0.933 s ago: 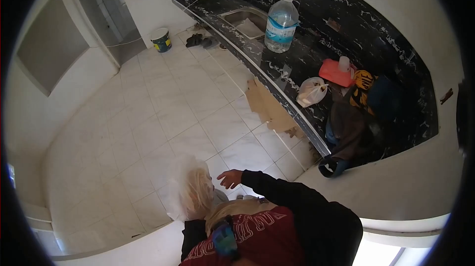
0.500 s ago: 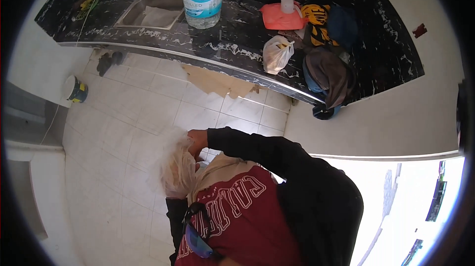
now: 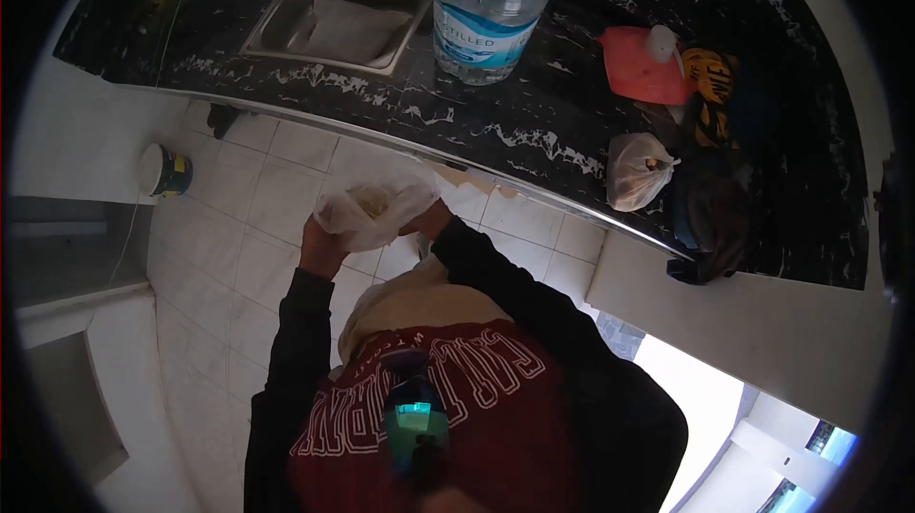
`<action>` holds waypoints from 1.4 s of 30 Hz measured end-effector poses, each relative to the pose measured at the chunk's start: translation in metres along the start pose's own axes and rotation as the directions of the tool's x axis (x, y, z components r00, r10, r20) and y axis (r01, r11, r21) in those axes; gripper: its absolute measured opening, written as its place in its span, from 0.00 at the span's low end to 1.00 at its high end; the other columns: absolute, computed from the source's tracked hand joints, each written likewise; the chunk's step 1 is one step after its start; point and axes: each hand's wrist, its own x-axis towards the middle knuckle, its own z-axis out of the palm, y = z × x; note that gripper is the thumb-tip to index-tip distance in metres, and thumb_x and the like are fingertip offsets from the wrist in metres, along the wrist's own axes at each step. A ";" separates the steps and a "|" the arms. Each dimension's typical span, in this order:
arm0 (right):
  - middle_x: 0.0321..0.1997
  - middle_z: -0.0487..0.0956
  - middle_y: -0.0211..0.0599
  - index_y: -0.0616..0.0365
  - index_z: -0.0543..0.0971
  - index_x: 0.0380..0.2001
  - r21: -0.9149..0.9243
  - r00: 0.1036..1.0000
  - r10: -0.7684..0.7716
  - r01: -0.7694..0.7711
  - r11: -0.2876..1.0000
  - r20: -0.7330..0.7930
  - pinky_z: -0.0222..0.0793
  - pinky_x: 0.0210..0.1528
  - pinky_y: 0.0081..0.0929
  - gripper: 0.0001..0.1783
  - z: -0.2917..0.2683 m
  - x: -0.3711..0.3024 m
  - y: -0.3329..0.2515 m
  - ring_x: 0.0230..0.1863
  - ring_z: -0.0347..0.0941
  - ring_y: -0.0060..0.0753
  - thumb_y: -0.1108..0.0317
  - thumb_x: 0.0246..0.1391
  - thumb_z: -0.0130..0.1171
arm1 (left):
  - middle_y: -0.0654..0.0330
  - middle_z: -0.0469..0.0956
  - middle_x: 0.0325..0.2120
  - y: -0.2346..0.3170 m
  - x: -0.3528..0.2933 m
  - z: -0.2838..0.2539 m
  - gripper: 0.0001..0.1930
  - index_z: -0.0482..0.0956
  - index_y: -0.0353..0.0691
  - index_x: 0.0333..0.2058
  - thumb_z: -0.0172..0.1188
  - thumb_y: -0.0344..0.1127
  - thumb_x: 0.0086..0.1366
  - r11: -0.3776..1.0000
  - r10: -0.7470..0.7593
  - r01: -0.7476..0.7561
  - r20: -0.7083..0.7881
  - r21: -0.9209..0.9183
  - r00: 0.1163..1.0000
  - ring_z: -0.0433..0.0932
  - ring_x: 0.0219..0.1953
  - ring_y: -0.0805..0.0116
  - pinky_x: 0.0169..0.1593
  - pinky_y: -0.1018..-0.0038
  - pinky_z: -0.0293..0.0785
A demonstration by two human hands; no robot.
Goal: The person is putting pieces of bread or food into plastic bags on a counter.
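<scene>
Gripping left edge of clear plastic bag (image 3: 372,217) w/ curled fingers of L hand (image 3: 324,244); holding it up betw. hands, this side of counter (image 3: 562,112), long axis approx. L–R, rising to R; touching right edge w/ R hand (image 3: 429,219), fingertips hidden, can't tell if closed.

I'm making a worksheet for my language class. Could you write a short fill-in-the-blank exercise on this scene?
1. The number of hands holding the translucent plastic bag is ____: left hand and right hand.
2. The large water bottle stands just to the ____ of the sink.
3. The bucket is on the person's ____ side.
4. Compared with the bottle, the tied bag lies ____ from the sink.

Missing words: two; right; left; farther.
</scene>
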 end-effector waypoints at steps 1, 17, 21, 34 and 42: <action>0.45 0.79 0.40 0.59 0.76 0.49 0.002 0.995 -0.078 0.078 0.997 -0.055 0.79 0.43 0.31 0.18 -0.010 0.028 0.007 0.41 0.78 0.35 0.66 0.56 0.59 | 0.55 0.72 0.52 0.009 0.028 -0.012 0.19 0.67 0.35 0.56 0.49 0.36 0.69 0.988 0.034 -0.036 0.012 0.153 0.999 0.73 0.53 0.64 0.54 0.67 0.73; 0.36 0.83 0.37 0.57 0.81 0.42 -0.163 0.407 0.177 -0.672 0.723 -0.896 0.74 0.45 0.29 0.17 -0.079 0.084 0.013 0.39 0.79 0.31 0.67 0.47 0.61 | 0.57 0.75 0.50 0.084 0.279 -0.159 0.25 0.72 0.41 0.55 0.43 0.52 0.70 0.924 -0.341 0.296 0.174 0.241 0.924 0.72 0.54 0.64 0.59 0.66 0.62; 0.32 0.82 0.36 0.61 0.80 0.39 -0.096 0.069 -0.067 -0.730 0.676 -0.995 0.73 0.41 0.24 0.11 -0.055 0.102 -0.068 0.34 0.78 0.26 0.69 0.53 0.59 | 0.55 0.76 0.49 0.104 0.222 -0.201 0.20 0.71 0.39 0.57 0.46 0.41 0.72 0.839 -0.309 -0.135 0.666 0.527 0.678 0.72 0.54 0.62 0.60 0.71 0.63; 0.37 0.81 0.48 0.54 0.83 0.33 -0.662 0.644 0.342 -0.745 0.080 -0.684 0.75 0.43 0.42 0.14 -0.079 0.262 0.041 0.41 0.78 0.52 0.59 0.47 0.58 | 0.57 0.79 0.41 0.163 0.341 -0.105 0.11 0.81 0.44 0.39 0.61 0.39 0.58 0.060 0.023 -0.825 0.826 0.561 0.564 0.74 0.49 0.57 0.60 0.52 0.57; 0.36 0.80 0.47 0.53 0.83 0.34 -0.703 0.680 0.352 -0.707 0.082 -0.643 0.75 0.42 0.45 0.13 -0.069 0.245 0.000 0.39 0.78 0.53 0.61 0.48 0.57 | 0.55 0.76 0.32 0.106 0.316 -0.146 0.09 0.79 0.42 0.33 0.59 0.29 0.51 0.191 -0.057 -0.816 0.836 0.546 0.546 0.75 0.39 0.54 0.48 0.59 0.69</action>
